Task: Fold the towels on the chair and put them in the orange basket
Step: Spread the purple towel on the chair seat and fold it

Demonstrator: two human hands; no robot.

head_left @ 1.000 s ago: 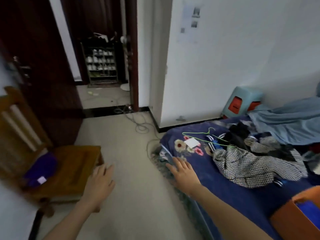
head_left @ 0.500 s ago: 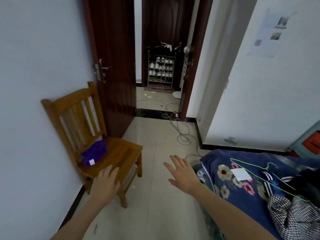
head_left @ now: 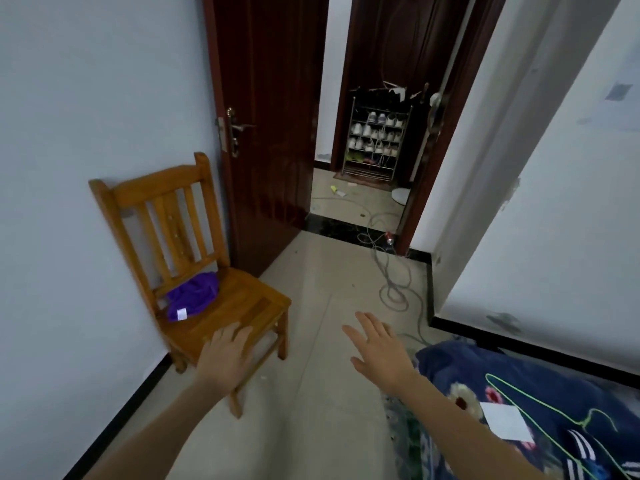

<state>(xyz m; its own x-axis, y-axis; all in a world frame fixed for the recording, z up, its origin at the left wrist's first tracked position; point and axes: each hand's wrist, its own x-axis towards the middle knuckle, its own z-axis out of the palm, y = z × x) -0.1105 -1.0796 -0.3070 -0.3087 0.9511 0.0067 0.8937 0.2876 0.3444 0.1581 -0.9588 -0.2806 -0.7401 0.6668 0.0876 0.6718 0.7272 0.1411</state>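
Purple towel (head_left: pixel 194 296) crumpled on wooden chair (head_left: pixel 242 308), now nearer than a second ago; left hand (head_left: pixel 227 358) and right hand (head_left: pixel 379 351) released, grasping nothing, reaching toward pickup.

Purple towel (head_left: pixel 193 295) on orange-brown wooden chair (head_left: pixel 242 306); navy floral bedspread (head_left: pixel 540 393); dark red-brown door (head_left: pixel 270 133).
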